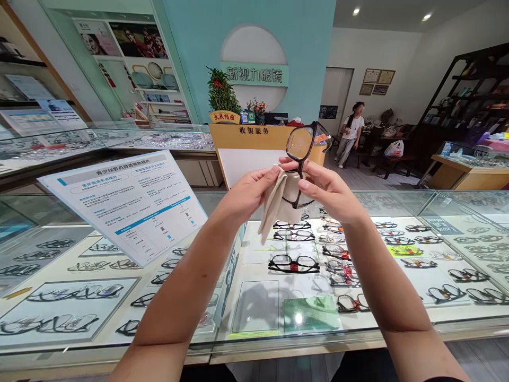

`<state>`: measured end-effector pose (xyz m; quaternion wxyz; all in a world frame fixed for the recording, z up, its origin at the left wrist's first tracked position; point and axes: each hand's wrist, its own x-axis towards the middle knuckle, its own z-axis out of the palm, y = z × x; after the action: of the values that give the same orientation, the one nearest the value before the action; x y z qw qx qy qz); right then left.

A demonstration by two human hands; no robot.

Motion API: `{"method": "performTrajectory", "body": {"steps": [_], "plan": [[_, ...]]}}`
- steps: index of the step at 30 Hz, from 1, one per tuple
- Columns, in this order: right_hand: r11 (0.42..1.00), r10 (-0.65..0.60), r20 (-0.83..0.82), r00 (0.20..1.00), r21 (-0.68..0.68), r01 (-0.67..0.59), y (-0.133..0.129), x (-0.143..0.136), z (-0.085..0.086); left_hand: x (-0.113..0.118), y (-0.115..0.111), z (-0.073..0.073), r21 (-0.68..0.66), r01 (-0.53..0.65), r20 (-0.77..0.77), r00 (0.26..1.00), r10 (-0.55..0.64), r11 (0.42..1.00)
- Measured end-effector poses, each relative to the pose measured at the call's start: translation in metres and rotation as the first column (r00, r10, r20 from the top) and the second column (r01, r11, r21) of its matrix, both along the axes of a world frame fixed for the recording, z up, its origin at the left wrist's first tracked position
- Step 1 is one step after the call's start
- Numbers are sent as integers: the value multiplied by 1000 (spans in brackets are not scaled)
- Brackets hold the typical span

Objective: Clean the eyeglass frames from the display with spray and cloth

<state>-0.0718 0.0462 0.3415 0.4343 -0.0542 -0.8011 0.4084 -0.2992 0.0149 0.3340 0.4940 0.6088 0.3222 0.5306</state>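
A pair of dark-framed eyeglasses [301,143] is held up above the glass counter, turned so that one lens stands over the other. My right hand [328,185] pinches the frame near its middle between thumb and fingers. A beige cleaning cloth [274,199] hangs from my left hand [252,188], whose thumb presses it against the fingers. The cloth lies around the lower lens, which it partly hides. Both hands are close together, almost touching at the frame.
Below the hands is a glass display counter [254,318] with rows of eyeglasses [294,263] inside. A printed sign [127,204] stands on the left. Behind are a cash desk [238,140] and a potted plant [222,95]. A person [352,132] stands at the back right.
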Motion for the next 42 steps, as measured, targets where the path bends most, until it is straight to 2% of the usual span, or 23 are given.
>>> {"method": "performTrajectory", "body": {"steps": [3, 7, 15, 19, 24, 31, 35, 39, 42], "plan": [[1000, -24, 6, 1000, -8, 24, -2, -1, 1, 1, 0, 0, 10, -2, -13, 1000, 3, 1000], [1000, -10, 13, 1000, 26, 10, 0, -2, 0, 1, -3, 2, -43, 56, 15, 998, -56, 998], [994, -107, 52, 993, 31, 106, 1, 2, 0, -6, -3, 6, -85, 83, 126, 990, -72, 993], [993, -106, 55, 993, 63, 103, -1, 3, 2, -6, -4, 8, -75, 101, 114, 989, -92, 992], [996, -69, 25, 997, 51, 67, 2, -1, 0, -4, -9, 8, -87, 59, 61, 997, -53, 994], [997, -47, -5, 999, -66, 46, 5, -3, -4, 1, -14, 11, -120, 181, -19, 983, -184, 976], [992, -16, -13, 1000, -128, 14, 6, -5, -7, 3, -16, 9, -121, 212, -40, 975, -218, 970], [987, 9, -32, 999, -161, -14, 8, -7, -11, 5, -16, 7, -105, 192, -42, 979, -198, 976], [985, -5, -31, 999, -172, -1, 10, -8, -12, 10, -16, 4, -44, 127, -32, 991, -129, 991]]}}
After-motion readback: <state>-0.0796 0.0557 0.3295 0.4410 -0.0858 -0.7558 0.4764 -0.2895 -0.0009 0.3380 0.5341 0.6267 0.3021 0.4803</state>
